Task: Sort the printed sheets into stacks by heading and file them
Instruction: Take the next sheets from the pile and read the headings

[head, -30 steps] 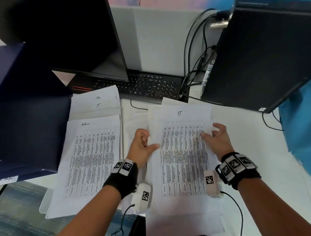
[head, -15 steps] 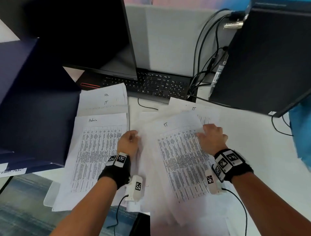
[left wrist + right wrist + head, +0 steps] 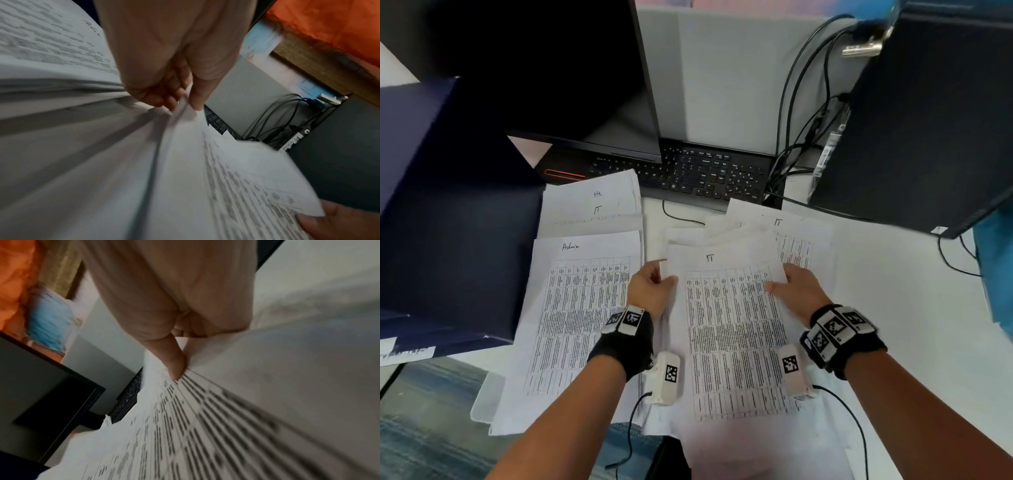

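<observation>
A printed sheet headed IT [image 3: 729, 322] lies square in front of me on the middle pile. My left hand [image 3: 654, 286] pinches its left edge near the top [image 3: 185, 104]. My right hand [image 3: 792, 289] pinches its right edge, thumb on the print [image 3: 174, 363]. More IT sheets [image 3: 796, 236] fan out underneath at the back right. To the left lies a sheet headed Admin [image 3: 582, 308]. Behind that are sheets headed HR and IT [image 3: 599, 202].
A dark blue file box [image 3: 445, 212] stands at the left. A black keyboard [image 3: 698, 174] and a monitor [image 3: 544, 68] are behind the papers. A black computer case [image 3: 928, 130] with cables [image 3: 801, 137] stands at the right. White desk [image 3: 893, 308] shows on the right.
The top IT sheet was skewed to the left half a second ago and now lies square. Both hands have taken hold of its side edges near the top.
</observation>
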Motion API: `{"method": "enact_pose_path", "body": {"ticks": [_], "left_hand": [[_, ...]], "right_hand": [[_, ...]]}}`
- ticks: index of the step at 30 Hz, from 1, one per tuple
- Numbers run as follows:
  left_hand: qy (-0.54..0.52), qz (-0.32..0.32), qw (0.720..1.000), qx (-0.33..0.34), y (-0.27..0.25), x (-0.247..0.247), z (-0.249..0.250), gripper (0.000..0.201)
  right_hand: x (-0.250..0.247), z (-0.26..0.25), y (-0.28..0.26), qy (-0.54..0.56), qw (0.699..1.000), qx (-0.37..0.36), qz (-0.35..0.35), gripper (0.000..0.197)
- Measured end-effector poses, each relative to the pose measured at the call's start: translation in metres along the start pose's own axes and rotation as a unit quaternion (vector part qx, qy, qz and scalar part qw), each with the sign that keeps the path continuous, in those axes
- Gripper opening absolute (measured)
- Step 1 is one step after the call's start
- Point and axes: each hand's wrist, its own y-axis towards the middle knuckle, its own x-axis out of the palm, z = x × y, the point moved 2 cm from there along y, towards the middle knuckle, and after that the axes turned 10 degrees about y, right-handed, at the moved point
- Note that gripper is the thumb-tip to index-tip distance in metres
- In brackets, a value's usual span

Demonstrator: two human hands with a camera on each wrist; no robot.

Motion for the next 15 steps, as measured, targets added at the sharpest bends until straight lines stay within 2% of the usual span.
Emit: {"method": "enact_pose_path", "body": {"ticks": [1,3,5,9,12,15], "left_hand": [[-0.009,-0.008,1.000,0.006,0.000,0.001,0.000,0.015],[-0.034,-0.009,0.999,0.002,0.000,0.005,0.002,0.016],[-0.041,-0.013,0.999,0.010,-0.001,0.007,0.009,0.013],[0.027,-0.043,0.997,0.053,0.000,0.020,0.027,0.019],[0.098,-0.100,0.988,0.060,0.002,0.038,0.036,0.018],[0.101,-0.168,0.981,0.014,0.001,0.054,0.041,0.029]], "right_hand": [[-0.003,0.002,0.000,-0.012,1.000,-0.002,0.003,0.025],[-0.013,0.004,-0.002,-0.019,1.000,-0.011,0.021,0.014],[-0.024,0.007,-0.002,-0.002,0.999,-0.017,0.035,0.014],[-0.053,0.015,-0.002,0.056,0.994,-0.012,0.098,0.020],[-0.065,0.020,-0.003,0.069,0.992,-0.024,0.103,0.030],[-0.069,0.030,-0.004,0.082,0.993,-0.019,0.086,0.024]]}}
